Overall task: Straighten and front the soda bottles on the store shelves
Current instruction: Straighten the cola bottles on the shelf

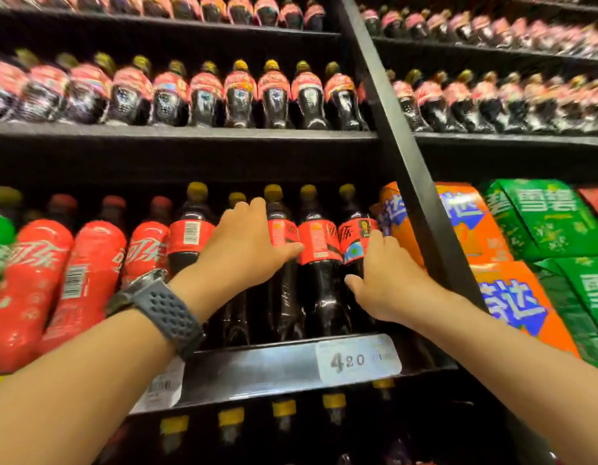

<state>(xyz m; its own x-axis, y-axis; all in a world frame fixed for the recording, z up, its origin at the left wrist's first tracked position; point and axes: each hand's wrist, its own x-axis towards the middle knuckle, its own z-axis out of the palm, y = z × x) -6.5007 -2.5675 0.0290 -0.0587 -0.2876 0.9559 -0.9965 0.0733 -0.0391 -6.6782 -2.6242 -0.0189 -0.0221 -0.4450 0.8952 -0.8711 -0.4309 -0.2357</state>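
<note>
Left hand [244,243], a watch [163,310] on its wrist, curls over the shoulder of a dark cola bottle [236,318] in the row on the middle shelf [257,367]. Right hand [384,280] grips the rightmost bottle [354,239], thumb on its left, fingers on its right. Both bottles stand upright near the shelf's front edge, yellow caps up. The rightmost bottle's red label is turned partly sideways.

Shop aisle: shelves [176,130] packed w/ soda bottles [274,95], price tag [358,359].
</note>
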